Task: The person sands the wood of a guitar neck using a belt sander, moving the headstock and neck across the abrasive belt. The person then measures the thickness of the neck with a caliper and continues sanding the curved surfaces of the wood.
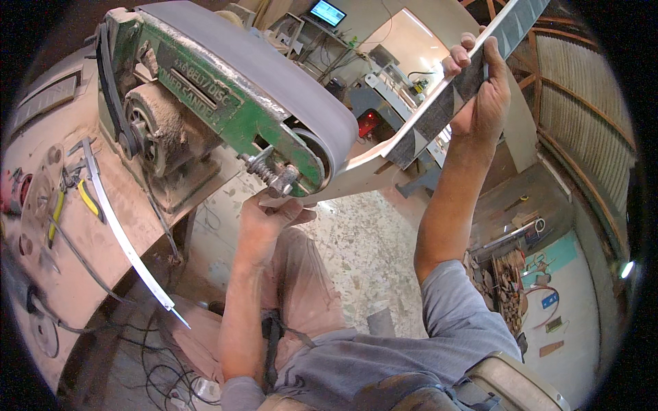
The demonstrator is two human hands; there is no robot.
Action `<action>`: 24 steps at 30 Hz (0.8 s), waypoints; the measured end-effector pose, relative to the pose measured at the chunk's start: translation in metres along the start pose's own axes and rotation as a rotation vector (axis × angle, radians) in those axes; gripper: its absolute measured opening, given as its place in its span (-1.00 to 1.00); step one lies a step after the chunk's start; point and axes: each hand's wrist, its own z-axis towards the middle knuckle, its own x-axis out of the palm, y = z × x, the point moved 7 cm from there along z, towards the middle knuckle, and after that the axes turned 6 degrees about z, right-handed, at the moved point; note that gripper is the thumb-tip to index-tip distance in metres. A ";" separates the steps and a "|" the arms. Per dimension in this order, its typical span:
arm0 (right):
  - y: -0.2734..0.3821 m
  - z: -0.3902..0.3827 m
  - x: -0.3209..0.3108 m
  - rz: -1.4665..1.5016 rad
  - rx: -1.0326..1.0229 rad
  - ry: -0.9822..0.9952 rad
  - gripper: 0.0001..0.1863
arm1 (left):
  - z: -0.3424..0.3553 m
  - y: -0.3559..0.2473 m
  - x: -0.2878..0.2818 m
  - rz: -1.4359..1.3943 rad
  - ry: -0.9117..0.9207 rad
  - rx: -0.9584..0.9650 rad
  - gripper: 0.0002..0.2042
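The right hand (485,103) clamps its fingers around the dark-faced wooden piece (433,118), which reaches under the rounded end of the sander (219,103); the left hand (266,222) seems to pinch its pale end. Light, even pressure, with knuckles clear of the belt (301,89), is advisable.

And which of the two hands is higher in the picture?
The right hand, gripping the long dark-faced piece; the left hand is lower, just below the bolt on the green belt sander.
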 end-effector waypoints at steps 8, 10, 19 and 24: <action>-0.004 -0.009 0.015 -0.146 -0.108 -0.136 -0.80 | 0.004 0.008 -0.013 -0.173 0.007 0.029 -0.62; -0.007 -0.016 0.021 -0.217 -0.151 -0.186 -0.79 | 0.006 0.013 -0.018 -0.191 0.015 0.034 -0.60; -0.014 -0.027 0.031 -0.298 -0.184 -0.204 -0.77 | 0.008 0.026 -0.027 -0.181 0.050 0.025 -0.61; -0.020 -0.027 0.039 -0.308 -0.183 -0.168 -0.75 | 0.007 0.028 -0.028 -0.183 0.042 0.021 -0.59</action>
